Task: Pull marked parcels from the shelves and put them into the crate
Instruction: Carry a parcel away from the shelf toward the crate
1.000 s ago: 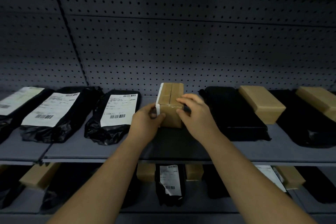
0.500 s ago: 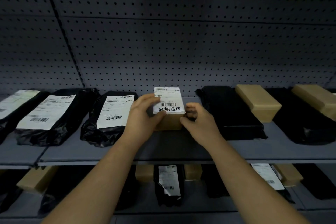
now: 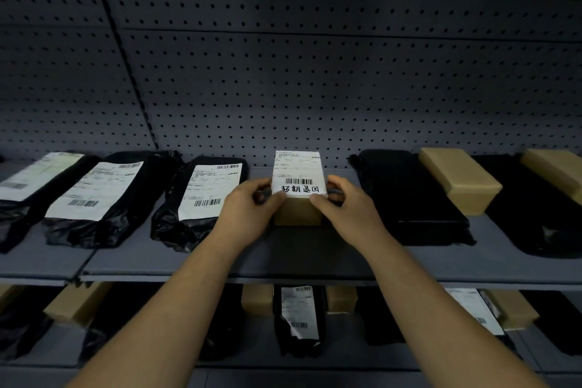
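Note:
A small brown cardboard parcel (image 3: 297, 214) stands on the upper shelf (image 3: 220, 261) in the middle of the view. Its white label faces up and carries a barcode and handwritten black characters. My left hand (image 3: 248, 214) grips its left side, thumb on the label's near corner. On the other side my right hand (image 3: 352, 211) holds it the same way. The crate is not in view.
Black bag parcels with white labels (image 3: 208, 192) lie left of the box. A black bag (image 3: 409, 195) and plain brown boxes (image 3: 459, 183) lie to the right. The lower shelf holds more bags and boxes (image 3: 299, 315). A perforated back panel closes the shelf behind.
The box was turned over between my hands, so its label now faces up. Both hands shifted to hold its two sides.

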Tool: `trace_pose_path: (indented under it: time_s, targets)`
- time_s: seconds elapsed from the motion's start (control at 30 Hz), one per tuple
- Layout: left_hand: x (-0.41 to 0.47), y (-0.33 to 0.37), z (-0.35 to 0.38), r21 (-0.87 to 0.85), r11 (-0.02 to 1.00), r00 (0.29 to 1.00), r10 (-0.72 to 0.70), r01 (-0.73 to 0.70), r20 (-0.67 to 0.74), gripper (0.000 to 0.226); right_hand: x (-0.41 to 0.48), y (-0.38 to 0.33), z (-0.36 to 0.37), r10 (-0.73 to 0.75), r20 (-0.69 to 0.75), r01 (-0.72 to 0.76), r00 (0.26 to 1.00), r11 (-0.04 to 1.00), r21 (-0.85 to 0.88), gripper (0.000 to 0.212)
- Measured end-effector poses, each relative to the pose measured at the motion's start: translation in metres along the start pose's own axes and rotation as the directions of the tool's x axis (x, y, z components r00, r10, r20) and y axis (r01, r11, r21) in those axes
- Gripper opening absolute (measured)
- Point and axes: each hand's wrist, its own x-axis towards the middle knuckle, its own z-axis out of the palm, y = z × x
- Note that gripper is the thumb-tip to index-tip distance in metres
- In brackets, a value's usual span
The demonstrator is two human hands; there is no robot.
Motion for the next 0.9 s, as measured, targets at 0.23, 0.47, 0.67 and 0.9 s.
trace_pose_path:
  time_s: [0.23,0.47,0.67,0.9]
  targets:
    - [-0.007,0.003,-0.003,-0.147,0.988,0.999,0.052,-0.052,0.001,0.031,-0.005,0.0,0.004,-0.054,0.013,0.053,0.998,0.996,0.076,0.051]
    - [-0.03,0.013,-0.013,-0.286,0.946,0.987,0.131,-0.151,-0.088,0.045,-0.019,0.0,0.008,-0.158,-0.089,0.177,0.983,0.944,0.279,0.054]
    - [-0.049,0.019,-0.019,-0.269,0.94,0.976,0.183,-0.208,-0.114,0.046,-0.034,0.002,0.004,-0.244,-0.134,0.273,0.96,0.922,0.274,0.056]
    - [-0.069,0.036,-0.026,-0.22,0.948,0.968,0.196,-0.228,-0.16,0.035,-0.047,-0.005,-0.005,-0.273,-0.113,0.293,0.955,0.92,0.259,0.061]
